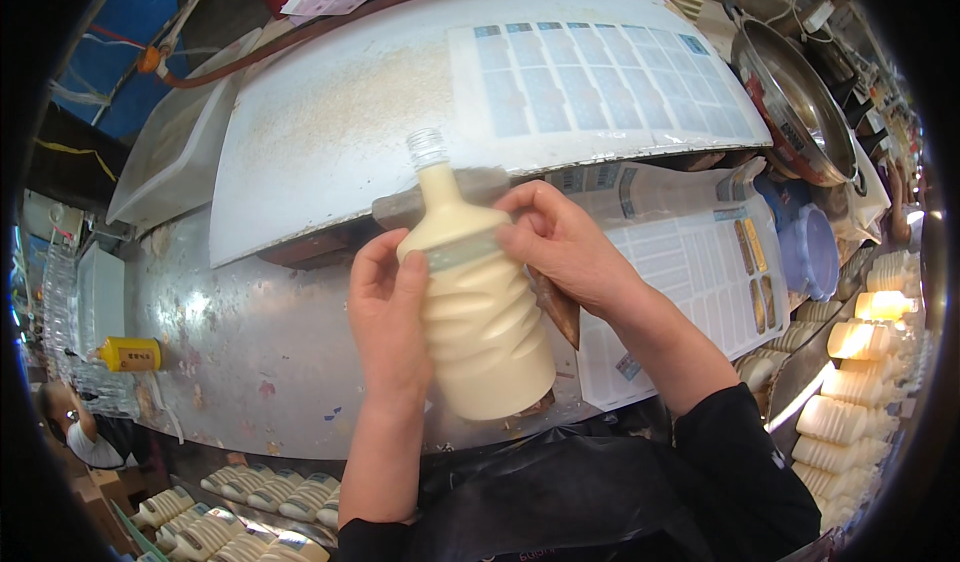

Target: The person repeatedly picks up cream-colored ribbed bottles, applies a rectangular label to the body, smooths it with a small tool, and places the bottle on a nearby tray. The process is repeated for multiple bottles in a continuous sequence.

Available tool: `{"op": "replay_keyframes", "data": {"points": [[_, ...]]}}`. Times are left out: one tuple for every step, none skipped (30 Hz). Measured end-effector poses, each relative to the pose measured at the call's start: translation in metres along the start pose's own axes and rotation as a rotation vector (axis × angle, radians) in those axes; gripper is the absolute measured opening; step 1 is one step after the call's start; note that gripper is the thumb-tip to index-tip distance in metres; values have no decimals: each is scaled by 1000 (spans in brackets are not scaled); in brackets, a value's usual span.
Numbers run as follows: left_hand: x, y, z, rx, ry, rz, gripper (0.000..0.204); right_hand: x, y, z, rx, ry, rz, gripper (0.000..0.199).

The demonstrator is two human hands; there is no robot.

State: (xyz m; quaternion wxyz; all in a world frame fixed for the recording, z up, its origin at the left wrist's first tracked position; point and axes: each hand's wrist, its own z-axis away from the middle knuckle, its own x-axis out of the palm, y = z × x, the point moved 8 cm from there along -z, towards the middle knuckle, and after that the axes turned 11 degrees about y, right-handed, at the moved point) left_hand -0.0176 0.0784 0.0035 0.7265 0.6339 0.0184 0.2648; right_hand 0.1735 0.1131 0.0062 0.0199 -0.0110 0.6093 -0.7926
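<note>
A cream-coloured plastic bottle with wavy ribs and a clear threaded neck leans at a tilt in front of me, neck away from me. Across its shoulder runs a pale translucent label strip. My left hand grips the bottle's left side, its thumb on the strip's left end. At the strip's right end, the thumb and fingers of my right hand press against the bottle. From under that palm sticks out a brown pointed tool, its upper part hidden. Behind the bottle sits a grey pad.
A white board bears a sheet of pale blue labels; more label sheets lie at right. A metal pan, purple tub and yellow can stand around. Several cream bottles line the right; others lie lower left.
</note>
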Motion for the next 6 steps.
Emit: {"op": "replay_keyframes", "data": {"points": [[0,0,0,-2,-2,4,31,0,0,0,4,-1,-1,29],[1,0,0,-4,-5,7,31,0,1,0,12,9,-3,29],[1,0,0,-7,-8,9,31,-1,3,0,19,17,-6,29],[2,0,0,-3,-13,-2,31,-2,4,0,26,25,-9,30],[2,0,0,3,-16,-15,32,-2,6,0,52,14,-3,34],[2,1,0,8,-18,-27,32,-3,8,-1,78,2,3,38]]}}
